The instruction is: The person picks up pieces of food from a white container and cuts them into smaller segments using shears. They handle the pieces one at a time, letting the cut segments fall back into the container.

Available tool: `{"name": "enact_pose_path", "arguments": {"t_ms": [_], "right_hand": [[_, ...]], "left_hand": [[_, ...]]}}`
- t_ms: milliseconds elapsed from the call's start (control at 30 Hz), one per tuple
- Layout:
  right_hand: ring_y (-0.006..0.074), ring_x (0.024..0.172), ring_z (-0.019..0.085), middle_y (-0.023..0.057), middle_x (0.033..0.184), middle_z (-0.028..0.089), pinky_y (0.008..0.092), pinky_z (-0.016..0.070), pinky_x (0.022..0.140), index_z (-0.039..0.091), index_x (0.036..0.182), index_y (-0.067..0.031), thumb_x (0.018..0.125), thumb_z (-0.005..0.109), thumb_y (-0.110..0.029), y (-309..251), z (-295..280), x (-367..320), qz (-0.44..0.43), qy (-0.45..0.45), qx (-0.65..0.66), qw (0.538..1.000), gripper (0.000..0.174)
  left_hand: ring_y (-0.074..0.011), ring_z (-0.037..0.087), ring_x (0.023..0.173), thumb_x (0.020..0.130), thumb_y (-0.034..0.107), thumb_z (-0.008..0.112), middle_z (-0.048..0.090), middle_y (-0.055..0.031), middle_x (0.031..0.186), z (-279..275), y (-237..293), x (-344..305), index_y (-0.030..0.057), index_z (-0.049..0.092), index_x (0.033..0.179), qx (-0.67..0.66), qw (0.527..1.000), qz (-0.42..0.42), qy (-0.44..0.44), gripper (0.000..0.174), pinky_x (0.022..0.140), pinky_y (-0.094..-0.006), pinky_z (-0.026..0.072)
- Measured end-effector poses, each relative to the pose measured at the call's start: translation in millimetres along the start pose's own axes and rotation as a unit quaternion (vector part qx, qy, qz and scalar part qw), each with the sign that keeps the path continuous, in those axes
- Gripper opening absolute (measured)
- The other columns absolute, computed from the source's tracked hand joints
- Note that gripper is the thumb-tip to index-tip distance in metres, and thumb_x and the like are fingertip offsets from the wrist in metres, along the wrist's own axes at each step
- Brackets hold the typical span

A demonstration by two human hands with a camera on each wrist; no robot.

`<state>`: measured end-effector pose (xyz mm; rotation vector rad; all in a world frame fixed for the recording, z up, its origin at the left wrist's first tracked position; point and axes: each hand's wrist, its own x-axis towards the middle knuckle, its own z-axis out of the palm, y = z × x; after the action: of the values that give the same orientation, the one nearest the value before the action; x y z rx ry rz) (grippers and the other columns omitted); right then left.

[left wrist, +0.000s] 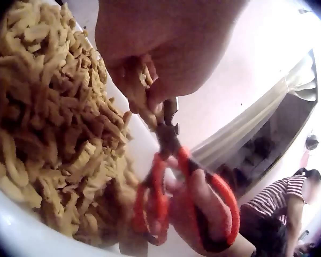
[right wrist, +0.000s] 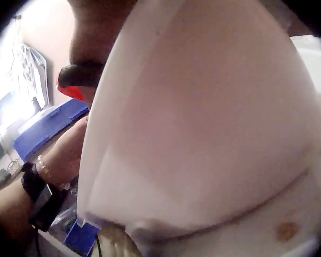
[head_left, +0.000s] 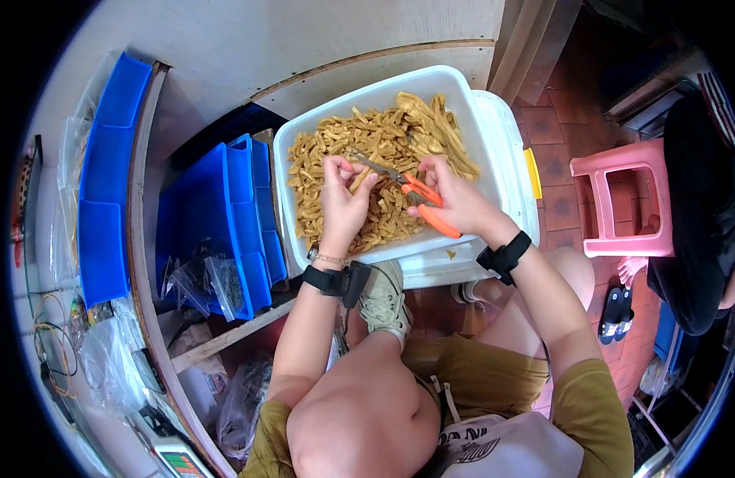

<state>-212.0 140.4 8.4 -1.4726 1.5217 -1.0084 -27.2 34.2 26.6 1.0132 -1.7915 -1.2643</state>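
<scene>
A white tub [head_left: 283,171] in front of the person holds a heap of short yellow-brown cut strips [head_left: 327,145], which look like pickled vegetable. Longer, larger pieces [head_left: 441,135] lie at its far right. Over the heap, the left hand [head_left: 343,205] pinches one yellow-brown strip [left wrist: 137,88] between thumb and fingers. The right hand [head_left: 463,203] grips orange-handled scissors [head_left: 421,191], fingers through the loops. Their blades point left and lie right at the strip by the left fingertips. In the right wrist view the tub's wall [right wrist: 203,123] hides most of the right hand's work.
Under the tub's right side is a white lid [head_left: 507,127] with a yellow latch [head_left: 533,173]. Blue bins [head_left: 216,215] stand on a shelf at left. A pink stool [head_left: 626,247], slippers [head_left: 617,315] and another person [head_left: 690,215] are at right.
</scene>
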Motion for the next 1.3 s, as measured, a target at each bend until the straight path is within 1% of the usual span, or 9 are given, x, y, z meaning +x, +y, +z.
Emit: {"name": "enact_pose_path", "arguments": {"t_ms": [200,267,300,600,767,900,967,1267,1300], "right_hand": [[0.0186,0.064,0.047,0.0073,0.071,0.045,0.0318,0.0405,0.058,0.033,0.106,-0.0051,0.075,0.076,-0.032,-6.2,-1.7,-1.5,0.003,-0.014,-0.005,1.0,0.06],[0.035,0.077,0.062,0.0218,0.081,0.06,0.0381,0.0481,0.067,0.034,0.11,-0.0024,0.076,0.073,-0.043,-5.0,-2.4,-1.2,0.023,-0.042,-0.033,0.998,0.065],[0.035,0.077,0.062,0.0218,0.081,0.06,0.0381,0.0481,0.067,0.034,0.11,-0.0024,0.076,0.073,-0.043,-5.2,-3.4,-1.3,0.023,-0.042,-0.033,0.998,0.065],[0.0213,0.075,0.058,0.0119,0.082,0.056,0.0313,0.0458,0.068,0.033,0.115,0.0001,0.077,0.072,-0.047,3.9,-1.3,1.0,0.022,-0.071,0.033,0.997,0.072],[0.0111,0.066,0.043,0.0029,0.074,0.044,0.0258,0.0373,0.058,0.032,0.117,0.0012,0.084,0.066,-0.044,8.3,1.9,-0.5,0.034,-0.122,0.141,0.982,0.065],[0.0108,0.066,0.042,0.0025,0.074,0.044,0.026,0.037,0.057,0.032,0.116,0.0009,0.085,0.066,-0.043,4.6,0.7,-3.4,0.033,-0.115,0.12,0.985,0.063],[0.0104,0.066,0.042,0.0023,0.073,0.045,0.0266,0.0373,0.057,0.032,0.113,0.0005,0.084,0.068,-0.04,-2.5,-1.4,-5.4,0.039,-0.111,0.111,0.987,0.061],[0.0083,0.058,0.041,0.0015,0.066,0.045,0.0244,0.0369,0.052,0.028,0.101,-0.0063,0.084,0.071,-0.029,-48.5,-21.6,-32.5,0.086,-0.092,0.141,0.982,0.052],[0.0062,0.055,0.038,-0.0001,0.063,0.043,0.0229,0.035,0.049,0.025,0.099,-0.0077,0.085,0.07,-0.027,-63.7,-24.1,-33.6,0.187,-0.094,0.221,0.953,0.051]], "left_hand": [[-0.0154,0.058,0.095,0.087,-0.006,0.056,0.061,-0.0119,0.093,-2.8,-11.8,2.1,0.0062,0.032,0.097,-0.003,1.0,-0.009,-0.017,0.029,0.085,-0.0267,0.0428],[-0.0151,0.057,0.097,0.087,-0.006,0.056,0.06,-0.0119,0.095,-3.1,-11.9,1.3,0.0067,0.032,0.098,-0.028,0.999,-0.012,-0.031,0.029,0.087,-0.0265,0.0422],[-0.0151,0.057,0.097,0.087,-0.006,0.056,0.06,-0.0119,0.095,-3.8,-14.1,0.5,0.0067,0.032,0.098,-0.029,0.999,-0.012,-0.031,0.029,0.087,-0.0265,0.0422],[-0.0151,0.055,0.1,0.087,-0.006,0.056,0.058,-0.0114,0.096,-4.5,-14.8,-0.4,0.0077,0.031,0.099,-0.065,0.997,-0.039,-0.017,0.03,0.088,-0.0257,0.0406],[-0.016,0.058,0.095,0.086,-0.004,0.058,0.06,-0.0122,0.094,-3.1,-15.7,-2.1,0.0074,0.032,0.098,-0.031,0.998,-0.045,-0.009,0.031,0.083,-0.0267,0.0439],[-0.0154,0.06,0.09,0.085,-0.003,0.06,0.061,-0.0115,0.089,-9.4,-6.3,-1.2,0.0064,0.033,0.096,0.04,0.996,-0.06,-0.047,0.03,0.076,-0.0277,0.0461],[-0.0096,0.053,0.086,0.087,-0.005,0.056,0.056,-0.0061,0.091,-9.2,3.9,-2.5,0.0093,0.032,0.097,0.087,0.992,-0.044,-0.083,0.03,0.076,-0.0228,0.0442],[-0.0109,0.056,0.095,0.086,-0.005,0.057,0.055,-0.0055,0.092,-6.3,33.9,-19.8,0.0071,0.033,0.098,0.041,0.993,-0.025,-0.105,0.029,0.079,-0.0256,0.0458],[-0.0109,0.056,0.095,0.086,-0.005,0.057,0.055,-0.0055,0.092,-2.9,33.3,-24.0,0.0071,0.033,0.098,0.034,0.995,-0.026,-0.095,0.029,0.079,-0.0256,0.0458]]}}
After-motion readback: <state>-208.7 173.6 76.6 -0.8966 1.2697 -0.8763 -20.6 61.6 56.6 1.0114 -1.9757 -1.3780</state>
